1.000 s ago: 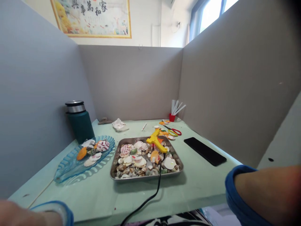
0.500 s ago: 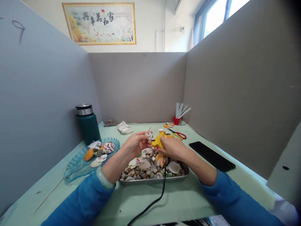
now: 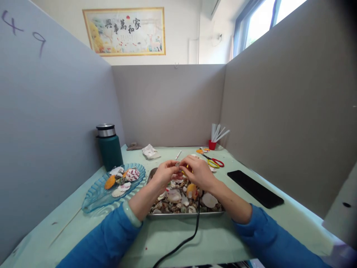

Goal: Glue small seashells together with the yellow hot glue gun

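Above a silver metal tray (image 3: 185,215), left hand (image 3: 164,174) pinches small pale piece (image 3: 177,164); right hand (image 3: 200,172), grip unclear; light-green tabletop (image 3: 164,232) fronts tray's near edge.

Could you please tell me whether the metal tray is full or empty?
Full: shells crowd most of what shows of the metal tray, up to its near rim; the left hand and right hand hide part.

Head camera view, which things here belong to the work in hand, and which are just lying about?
Seemingly part of the work:
left hand and right hand, close together
small pale piece at their fingers
metal tray of shells below them
yellow tool, mostly hidden
black cord
perhaps the blue dish

Seemingly just lying about:
green bottle
black slab, maybe a phone
crumpled white paper
scissors
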### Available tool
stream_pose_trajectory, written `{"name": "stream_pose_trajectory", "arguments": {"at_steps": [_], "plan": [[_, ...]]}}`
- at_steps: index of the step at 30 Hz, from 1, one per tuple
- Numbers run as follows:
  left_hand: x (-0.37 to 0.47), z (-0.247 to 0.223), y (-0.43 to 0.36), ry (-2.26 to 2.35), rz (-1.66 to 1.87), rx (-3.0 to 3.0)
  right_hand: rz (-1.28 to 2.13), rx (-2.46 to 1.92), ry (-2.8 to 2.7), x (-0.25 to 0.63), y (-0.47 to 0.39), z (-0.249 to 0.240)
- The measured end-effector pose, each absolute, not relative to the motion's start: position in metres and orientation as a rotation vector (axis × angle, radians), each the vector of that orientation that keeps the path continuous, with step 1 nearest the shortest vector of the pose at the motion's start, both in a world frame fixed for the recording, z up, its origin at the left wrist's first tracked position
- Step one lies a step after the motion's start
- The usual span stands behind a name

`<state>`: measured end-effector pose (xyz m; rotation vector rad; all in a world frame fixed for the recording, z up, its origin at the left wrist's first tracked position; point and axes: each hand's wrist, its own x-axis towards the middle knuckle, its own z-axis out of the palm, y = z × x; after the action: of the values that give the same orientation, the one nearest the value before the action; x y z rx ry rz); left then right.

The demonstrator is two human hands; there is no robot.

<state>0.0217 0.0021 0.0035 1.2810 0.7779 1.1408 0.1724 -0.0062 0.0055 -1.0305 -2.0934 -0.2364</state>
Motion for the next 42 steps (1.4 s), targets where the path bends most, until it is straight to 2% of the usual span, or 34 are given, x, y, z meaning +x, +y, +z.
{"name": "stream_pose_trajectory", "arguments": {"at_steps": [12,33,42], "plan": [[0.021,0.007,-0.002,0.739,1.082,1.444,-0.231,-1.059,-2.078,0.177,-0.011,0.001],[0.023,-0.002,0.006,0.851,1.253,1.466,-0.231,-1.038,-2.122,0.180,-0.007,-0.002],[0.020,-0.007,0.013,0.907,1.256,1.689,-0.190,-1.030,-2.083,0.179,-0.008,-0.002]]}}
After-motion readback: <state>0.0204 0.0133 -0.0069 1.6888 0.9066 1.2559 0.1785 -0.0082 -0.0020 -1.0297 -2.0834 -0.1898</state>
